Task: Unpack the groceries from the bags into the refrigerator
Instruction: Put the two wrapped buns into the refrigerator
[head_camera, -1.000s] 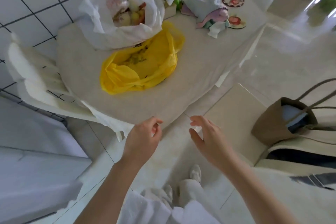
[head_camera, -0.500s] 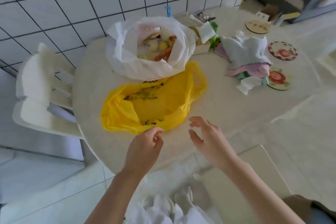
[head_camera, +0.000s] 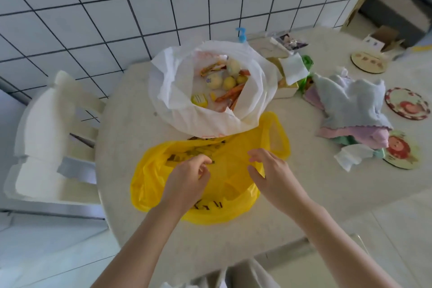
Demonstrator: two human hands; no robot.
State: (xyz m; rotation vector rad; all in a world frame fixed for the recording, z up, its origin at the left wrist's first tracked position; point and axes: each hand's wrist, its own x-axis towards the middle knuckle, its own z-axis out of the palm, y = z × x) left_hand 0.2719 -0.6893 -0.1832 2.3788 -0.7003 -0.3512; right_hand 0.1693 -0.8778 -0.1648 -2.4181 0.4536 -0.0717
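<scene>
A yellow plastic bag (head_camera: 233, 182) lies crumpled on the round pale table (head_camera: 121, 138), near its front edge. Behind it stands an open white plastic bag (head_camera: 177, 82) holding yellow fruit (head_camera: 214, 80) and orange packets (head_camera: 230, 94). My left hand (head_camera: 187, 182) hovers over the yellow bag's left part with fingers curled and nothing in it. My right hand (head_camera: 271, 175) is over the bag's right part, fingers spread, empty. Whether either hand touches the plastic I cannot tell. No refrigerator is in view.
A white chair (head_camera: 46, 138) stands at the table's left against the tiled wall (head_camera: 117, 7). Folded cloths (head_camera: 350, 110), round coasters (head_camera: 406, 103), a tissue box (head_camera: 287, 91) and a blue pump bottle (head_camera: 242, 34) crowd the table's back and right.
I have stepped up to the table. Both hands moved forward from beyond the table's edge to above the yellow bag.
</scene>
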